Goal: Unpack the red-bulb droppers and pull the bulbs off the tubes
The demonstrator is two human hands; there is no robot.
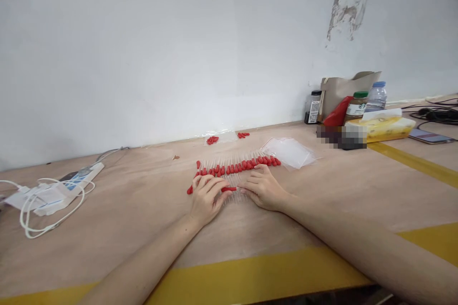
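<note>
My left hand [208, 198] is closed, with thumb and fingers pinching a red rubber bulb [229, 189] that points right. Facing it, my right hand [265, 188] is closed on the clear dropper tube, whose short visible stretch meets the bulb's end. Whether the tube sits inside the bulb is too small to tell. Just beyond both hands runs a row of droppers [234, 168], red bulbs toward me and thin clear tubes pointing to the wall. Several bare clear tubes [233, 198] lie on the table beneath and between my hands.
Loose red bulbs [212, 140] lie by the wall near a clear plastic bag [225, 138]. More clear bags [290, 151] are right of the row. A power strip with white cables [67, 190] is at left; jars [358, 105], a tissue pack [390, 127] and a phone [431, 136] are at right.
</note>
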